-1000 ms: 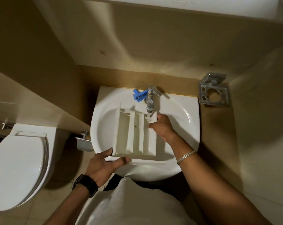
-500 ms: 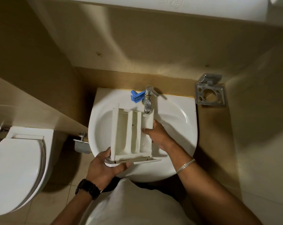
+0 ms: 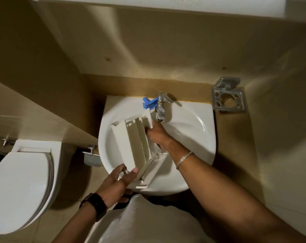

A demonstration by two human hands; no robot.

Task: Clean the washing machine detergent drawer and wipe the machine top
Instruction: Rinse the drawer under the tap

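Observation:
A white plastic detergent drawer [image 3: 131, 142] with several long compartments hangs over the white wash basin [image 3: 192, 137], tilted up on its left side. My left hand [image 3: 118, 183] grips its near end, by the front panel. My right hand [image 3: 157, 134] holds its right edge close to the far end, just below the chrome tap [image 3: 161, 107]. A blue plastic insert [image 3: 149, 103] lies on the basin's back rim, left of the tap. No running water is visible.
A white toilet [image 3: 20, 186] with its lid shut stands at the left. A metal toothbrush holder [image 3: 227, 98] is fixed to the wall right of the basin. A metal fitting [image 3: 91, 155] sticks out below the basin's left side. Beige walls close in all round.
The drawer has turned from lying flat to tilted on its side, with its far end swung left. Both hands kept hold of it.

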